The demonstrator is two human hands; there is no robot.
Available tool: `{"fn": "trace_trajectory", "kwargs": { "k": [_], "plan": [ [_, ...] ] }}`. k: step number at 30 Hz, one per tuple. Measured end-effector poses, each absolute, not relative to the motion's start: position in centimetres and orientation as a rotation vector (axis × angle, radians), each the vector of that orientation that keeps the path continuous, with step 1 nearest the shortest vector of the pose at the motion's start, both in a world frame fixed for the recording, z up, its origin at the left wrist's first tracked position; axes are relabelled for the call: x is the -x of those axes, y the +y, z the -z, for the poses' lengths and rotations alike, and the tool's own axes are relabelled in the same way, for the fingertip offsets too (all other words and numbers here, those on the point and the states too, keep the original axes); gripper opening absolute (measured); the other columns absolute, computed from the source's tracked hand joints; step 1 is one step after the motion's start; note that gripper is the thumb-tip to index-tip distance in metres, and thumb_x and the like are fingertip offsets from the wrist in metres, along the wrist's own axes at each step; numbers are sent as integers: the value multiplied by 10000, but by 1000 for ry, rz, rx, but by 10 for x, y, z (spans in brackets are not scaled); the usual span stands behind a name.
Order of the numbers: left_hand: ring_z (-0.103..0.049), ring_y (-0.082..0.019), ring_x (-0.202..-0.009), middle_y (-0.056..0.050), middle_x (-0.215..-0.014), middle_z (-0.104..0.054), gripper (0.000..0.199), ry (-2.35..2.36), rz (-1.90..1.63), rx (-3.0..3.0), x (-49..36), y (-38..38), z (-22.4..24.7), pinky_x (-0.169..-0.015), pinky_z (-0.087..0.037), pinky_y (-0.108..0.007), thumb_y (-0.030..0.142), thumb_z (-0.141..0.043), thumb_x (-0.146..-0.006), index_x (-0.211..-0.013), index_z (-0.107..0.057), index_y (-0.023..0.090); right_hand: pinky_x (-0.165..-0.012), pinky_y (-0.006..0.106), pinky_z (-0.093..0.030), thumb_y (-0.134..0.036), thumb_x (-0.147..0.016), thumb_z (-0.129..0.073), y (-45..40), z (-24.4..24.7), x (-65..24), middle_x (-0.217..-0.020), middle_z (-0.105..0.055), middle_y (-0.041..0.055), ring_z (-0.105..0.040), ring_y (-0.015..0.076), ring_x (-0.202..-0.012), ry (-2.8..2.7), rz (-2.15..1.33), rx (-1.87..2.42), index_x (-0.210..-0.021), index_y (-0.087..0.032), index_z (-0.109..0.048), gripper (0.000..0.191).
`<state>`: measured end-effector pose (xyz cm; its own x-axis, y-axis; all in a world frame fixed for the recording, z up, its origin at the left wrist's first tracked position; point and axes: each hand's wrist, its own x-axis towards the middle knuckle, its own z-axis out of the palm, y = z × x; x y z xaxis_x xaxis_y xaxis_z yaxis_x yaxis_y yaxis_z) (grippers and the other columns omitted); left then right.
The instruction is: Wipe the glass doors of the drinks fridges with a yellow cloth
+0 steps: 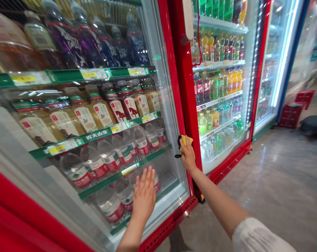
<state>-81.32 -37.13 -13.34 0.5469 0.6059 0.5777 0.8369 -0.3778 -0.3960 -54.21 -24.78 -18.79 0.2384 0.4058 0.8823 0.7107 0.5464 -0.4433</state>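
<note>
My left hand (144, 196) is open, its fingers straight and pointing up, in front of the cooler's glass door (174, 168). Whether its palm presses on the glass, I cannot tell. Further right, my right hand (188, 158) is closed around a yellow and black tape measure (183, 138) with a black strap, at the red door frame (171, 70). Behind the glass, water bottles (109, 206) with red and white labels stand on the lowest shelves. Part of that row is hidden by my left hand.
Juice bottles (103, 113) fill the middle shelf, and dark sports drink bottles (87, 38) the one above. A second drinks cooler (221, 94) stands to the right. Red boxes (291, 115) rest on the grey floor (279, 182) beyond it.
</note>
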Motion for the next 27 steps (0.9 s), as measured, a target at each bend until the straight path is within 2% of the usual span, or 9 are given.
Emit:
{"fn": "trace_trajectory", "kwargs": {
  "k": [6,8,12,14,17,19,24,27],
  "plan": [
    [-250,-233,-1574,-69,-1665,-339,732,-1171,480,2109,813,-370,138,-1313,-84,-442,241,-514,-923,-1617,-294,165,-1217,619,-320,35,-865,-371,-270,244,569,-1746,-80,45,-132,277,-1596,-1329,285,1129,-1639,-385,-157,907],
    [-258,-219,-1571,-62,-1658,-356,727,-1164,494,2111,812,-371,137,-1314,-76,-431,246,-509,-939,-1624,-275,179,-1219,645,-294,16,-886,-357,-268,236,575,-1744,-86,44,-126,288,-1596,-1299,286,1122,-1640,-385,-152,879],
    [-260,-200,-1570,-41,-1651,-373,708,-1156,522,2106,811,-373,136,-1315,-39,-404,262,-485,-972,-1633,-240,197,-1218,704,-211,-36,-935,-383,-266,207,591,-1741,-78,52,-22,313,-1601,-1271,304,1152,-1644,-360,-150,813],
    [-258,-197,-1570,-35,-1654,-365,707,-1154,526,2104,812,-373,136,-1315,-20,-395,265,-479,-979,-1636,-226,197,-1233,677,-204,-35,-933,-416,-274,212,595,-1734,-126,46,-33,303,-1601,-1393,351,1130,-1637,-359,-199,804],
    [-267,-187,-1566,-28,-1653,-364,707,-1134,516,2108,815,-373,136,-1315,-12,-382,254,-469,-981,-1638,-214,200,-1268,590,-202,-3,-924,-437,-286,237,593,-1703,-261,-4,-132,244,-1595,-1623,448,1010,-1595,-412,-313,796],
    [-270,-176,-1564,-19,-1647,-377,711,-1109,500,2114,818,-372,136,-1316,-21,-374,226,-467,-972,-1638,-218,212,-1272,585,-197,-1,-933,-435,-286,246,592,-1696,-283,-7,-151,236,-1592,-1579,452,995,-1585,-421,-335,782],
    [-259,-169,-1568,-24,-1646,-381,757,-1111,486,2105,821,-370,137,-1315,-121,-374,202,-488,-944,-1643,-196,214,-1235,681,-206,-48,-969,-401,-283,233,621,-1729,-151,46,-58,301,-1598,-1339,286,1050,-1625,-377,-244,750],
    [-278,-187,-1564,-35,-1649,-372,777,-1094,492,2105,823,-369,140,-1308,-174,-391,219,-498,-940,-1647,-176,213,-1249,608,-255,-56,-962,-437,-296,246,633,-1691,-297,11,-127,264,-1595,-1576,332,984,-1573,-418,-371,713]
  ]
}}
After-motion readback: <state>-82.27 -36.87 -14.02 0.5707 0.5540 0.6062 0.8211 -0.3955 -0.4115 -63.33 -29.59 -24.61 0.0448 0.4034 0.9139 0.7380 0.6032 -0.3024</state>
